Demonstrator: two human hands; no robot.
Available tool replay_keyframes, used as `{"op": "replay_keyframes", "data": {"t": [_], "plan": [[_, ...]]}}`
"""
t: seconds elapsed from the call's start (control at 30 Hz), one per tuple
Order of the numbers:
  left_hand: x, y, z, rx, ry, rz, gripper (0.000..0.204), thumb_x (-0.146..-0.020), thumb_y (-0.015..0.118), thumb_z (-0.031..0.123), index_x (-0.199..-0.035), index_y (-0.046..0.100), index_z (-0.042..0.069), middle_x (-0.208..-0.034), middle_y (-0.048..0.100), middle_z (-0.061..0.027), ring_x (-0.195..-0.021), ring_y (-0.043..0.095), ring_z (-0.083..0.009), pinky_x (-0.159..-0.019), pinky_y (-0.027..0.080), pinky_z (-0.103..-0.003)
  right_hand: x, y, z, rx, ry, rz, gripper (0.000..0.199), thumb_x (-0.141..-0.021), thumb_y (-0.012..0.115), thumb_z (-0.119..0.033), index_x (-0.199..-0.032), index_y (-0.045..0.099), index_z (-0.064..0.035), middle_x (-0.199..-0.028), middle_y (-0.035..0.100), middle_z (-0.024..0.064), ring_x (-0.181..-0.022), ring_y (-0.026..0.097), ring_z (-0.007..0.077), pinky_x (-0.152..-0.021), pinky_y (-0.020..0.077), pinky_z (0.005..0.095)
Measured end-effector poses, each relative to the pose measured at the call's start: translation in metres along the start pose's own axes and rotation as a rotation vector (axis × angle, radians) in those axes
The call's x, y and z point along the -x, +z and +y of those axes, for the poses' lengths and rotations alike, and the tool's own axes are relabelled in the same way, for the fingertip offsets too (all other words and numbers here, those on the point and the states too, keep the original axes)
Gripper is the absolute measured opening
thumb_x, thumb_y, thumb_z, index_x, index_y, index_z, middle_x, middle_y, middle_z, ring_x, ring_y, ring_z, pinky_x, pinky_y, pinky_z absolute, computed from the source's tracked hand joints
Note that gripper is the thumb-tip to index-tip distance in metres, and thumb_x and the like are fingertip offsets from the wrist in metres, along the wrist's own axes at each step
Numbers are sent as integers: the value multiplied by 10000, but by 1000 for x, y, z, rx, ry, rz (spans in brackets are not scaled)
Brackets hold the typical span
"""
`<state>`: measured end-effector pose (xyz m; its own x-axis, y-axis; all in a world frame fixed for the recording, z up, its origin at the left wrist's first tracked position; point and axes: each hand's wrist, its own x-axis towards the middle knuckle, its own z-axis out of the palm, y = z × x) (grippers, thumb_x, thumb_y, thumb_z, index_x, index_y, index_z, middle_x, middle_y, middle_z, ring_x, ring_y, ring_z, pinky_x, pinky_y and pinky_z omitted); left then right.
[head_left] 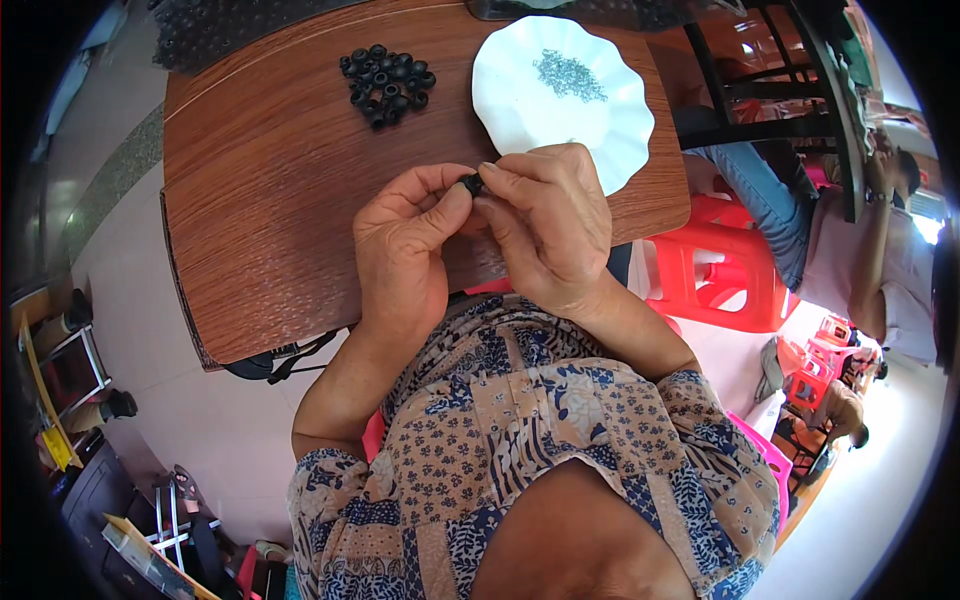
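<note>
Between the fingertips of both hands sits a small black round part [472,184], held over the near half of the wooden table. My left hand [410,235] pinches it from the left with thumb and forefinger. From the right, my right hand [553,220] closes thumb and forefinger on it; whether a smaller piece is also in that pinch is hidden. Farther off on the table lies a loose pile of similar black parts with holes [385,85]. Beyond my right hand stands a white scalloped plate [510,115], with a heap of tiny clear or silvery pieces [570,76] on it.
The brown wood-grain table [270,230] ends just in front of my body. Dark plastic bags [215,30] lie along its far edge. To the right are a red plastic stool [715,275] and a seated person in jeans [755,195]. Other people sit farther off.
</note>
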<state>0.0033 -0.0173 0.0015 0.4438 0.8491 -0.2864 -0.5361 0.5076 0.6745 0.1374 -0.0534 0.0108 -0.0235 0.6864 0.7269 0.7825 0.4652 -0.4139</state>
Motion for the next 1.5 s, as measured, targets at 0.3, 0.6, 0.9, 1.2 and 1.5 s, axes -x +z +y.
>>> {"op": "replay_keyframes", "data": {"t": [0.3,0.6,0.9,1.2,1.5], "plan": [[-2,-3,-5,108,-96,52,150,-864,608,43,-982,615,-49,-920,628,-58,-849,553,-93,-801,429,-214,7,10,3,72,-39,44,404,-594,717,87,-975,595,31,-934,639,143,-775,589,282,-657,474,331],[2,2,-3,83,-3,30,131,-867,599,23,-966,615,-61,-925,629,-67,-844,555,-98,-809,430,-215,3,13,5,-7,-59,64,310,-609,699,79,-902,598,54,-915,654,181,-761,600,295,-631,486,332],[2,4,-7,29,37,35,142,-871,615,34,-986,627,-50,-915,648,-57,-812,584,-88,-756,458,-201,2,17,5,53,-104,106,313,-520,612,-25,-810,622,91,-844,633,183,-732,588,293,-609,431,353],[0,-1,0,-9,115,6,149,-889,602,61,-988,618,-48,-938,640,-59,-842,582,-106,-786,457,-219,-8,19,1,62,-86,65,265,-614,647,52,-875,607,69,-909,639,178,-757,583,294,-631,453,350],[-5,13,40,-192,194,-50,132,-881,594,35,-995,592,-30,-918,638,-69,-819,600,-107,-777,473,-218,-12,0,-18,-150,62,69,431,-664,696,57,-1073,563,57,-1001,623,176,-818,576,318,-724,470,360]]}}
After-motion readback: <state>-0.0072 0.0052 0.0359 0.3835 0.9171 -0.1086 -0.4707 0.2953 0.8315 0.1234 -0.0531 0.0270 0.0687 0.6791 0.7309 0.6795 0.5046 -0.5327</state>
